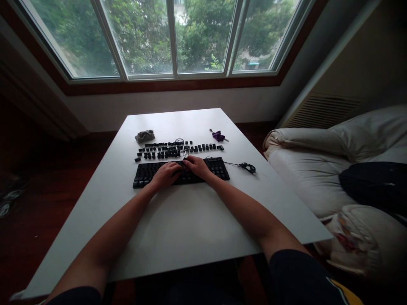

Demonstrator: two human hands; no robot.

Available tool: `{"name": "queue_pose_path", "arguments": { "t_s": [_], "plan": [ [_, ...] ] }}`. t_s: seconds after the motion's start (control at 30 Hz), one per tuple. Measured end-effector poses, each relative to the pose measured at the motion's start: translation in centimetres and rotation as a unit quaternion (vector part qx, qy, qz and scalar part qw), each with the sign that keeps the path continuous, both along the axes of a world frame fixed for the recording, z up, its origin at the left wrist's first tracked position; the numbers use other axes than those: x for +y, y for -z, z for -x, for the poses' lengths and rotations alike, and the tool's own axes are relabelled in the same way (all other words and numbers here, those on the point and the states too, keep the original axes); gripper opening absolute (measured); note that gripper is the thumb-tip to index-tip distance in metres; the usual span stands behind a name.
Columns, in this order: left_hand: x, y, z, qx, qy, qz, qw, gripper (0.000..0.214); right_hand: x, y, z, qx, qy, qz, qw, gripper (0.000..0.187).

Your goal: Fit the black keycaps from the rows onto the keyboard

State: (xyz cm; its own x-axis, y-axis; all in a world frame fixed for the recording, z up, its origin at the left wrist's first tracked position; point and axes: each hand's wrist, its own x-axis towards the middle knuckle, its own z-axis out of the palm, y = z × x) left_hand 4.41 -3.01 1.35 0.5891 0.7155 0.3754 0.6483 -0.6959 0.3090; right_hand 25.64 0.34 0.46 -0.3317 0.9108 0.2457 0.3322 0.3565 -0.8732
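A black keyboard [146,173] lies in the middle of the white table [190,220]. My left hand [165,174] rests on its middle with the fingers curled down onto it. Touching it from the right, my right hand [196,166] pinches a small thin tool at the keyboard's top edge; the tool is too small to name. Rows of loose black keycaps [178,150] are laid out just beyond the keyboard.
A grey crumpled cloth [145,135] and a purple tool [218,136] lie at the table's far side. The keyboard cable [246,166] coils to the right. White bedding with a dark garment [372,186] sits to the right. Windows are ahead.
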Motion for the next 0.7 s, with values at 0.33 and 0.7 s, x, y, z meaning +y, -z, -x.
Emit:
{"name": "queue_pose_path", "arguments": {
  "t_s": [0.33, 0.7],
  "plan": [
    [-0.02, -0.04, -0.02, -0.004, 0.0, 0.002, 1.0, 0.023, 0.05, 0.03, 0.04, 0.001, -0.003, -0.009, 1.0, 0.028],
    [-0.09, -0.13, -0.01, 0.0, -0.001, 0.003, 1.0, 0.023, 0.14, 0.17, 0.08, -0.002, 0.001, -0.008, 1.0, 0.029]
  ]
}}
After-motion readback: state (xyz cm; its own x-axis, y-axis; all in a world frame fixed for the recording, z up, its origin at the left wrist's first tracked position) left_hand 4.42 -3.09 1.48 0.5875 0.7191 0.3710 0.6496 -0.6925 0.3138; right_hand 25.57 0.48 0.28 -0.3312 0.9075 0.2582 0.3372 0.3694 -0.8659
